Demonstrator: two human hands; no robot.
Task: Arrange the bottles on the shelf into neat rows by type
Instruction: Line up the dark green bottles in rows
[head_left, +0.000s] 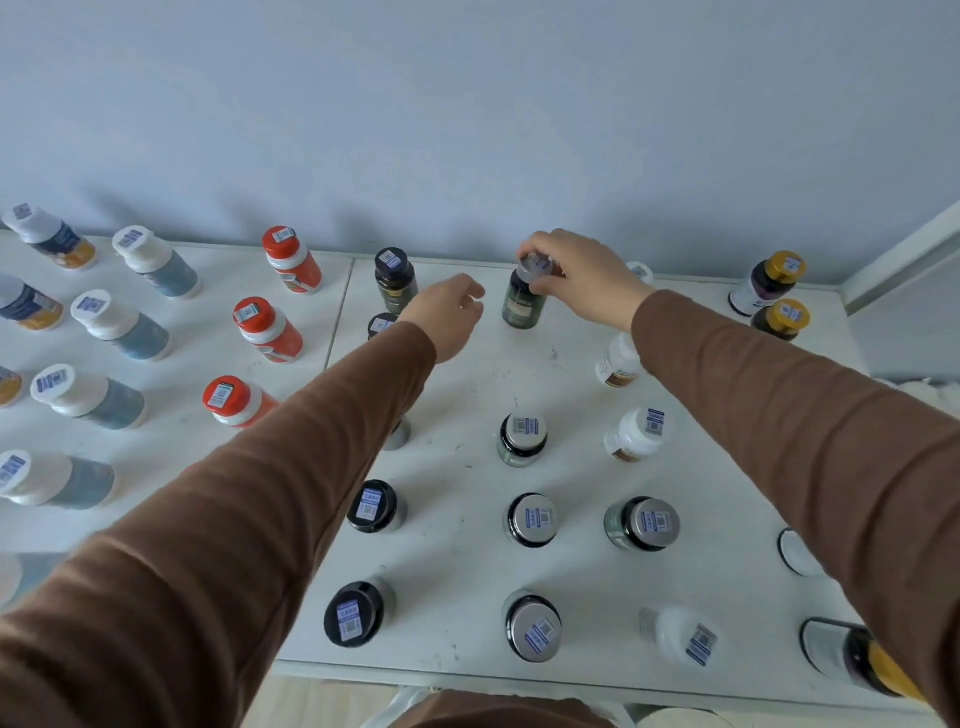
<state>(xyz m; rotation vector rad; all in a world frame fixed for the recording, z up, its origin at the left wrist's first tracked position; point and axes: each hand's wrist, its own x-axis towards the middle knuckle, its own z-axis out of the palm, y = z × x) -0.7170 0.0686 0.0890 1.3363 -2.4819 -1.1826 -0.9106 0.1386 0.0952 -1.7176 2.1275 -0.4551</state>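
Note:
My right hand (582, 278) grips the silver cap of a dark green bottle (522, 304) standing upright near the back of the white shelf (467, 613). My left hand (452, 312) hovers just left of it, fingers loosely curled, holding nothing. Behind my left hand stand two dark bottles with black caps (395, 278). In front, several silver-capped green bottles (522, 439) and black-capped bottles (371, 506) stand in columns. White bottles (634, 434) stand to the right.
On the left stand three red-capped orange bottles (267, 330) and several white-capped bottles (122, 325) in columns. Two gold-capped bottles (769, 283) stand at the back right. The blue wall (467, 130) runs behind the shelf. The front edge lies near my body.

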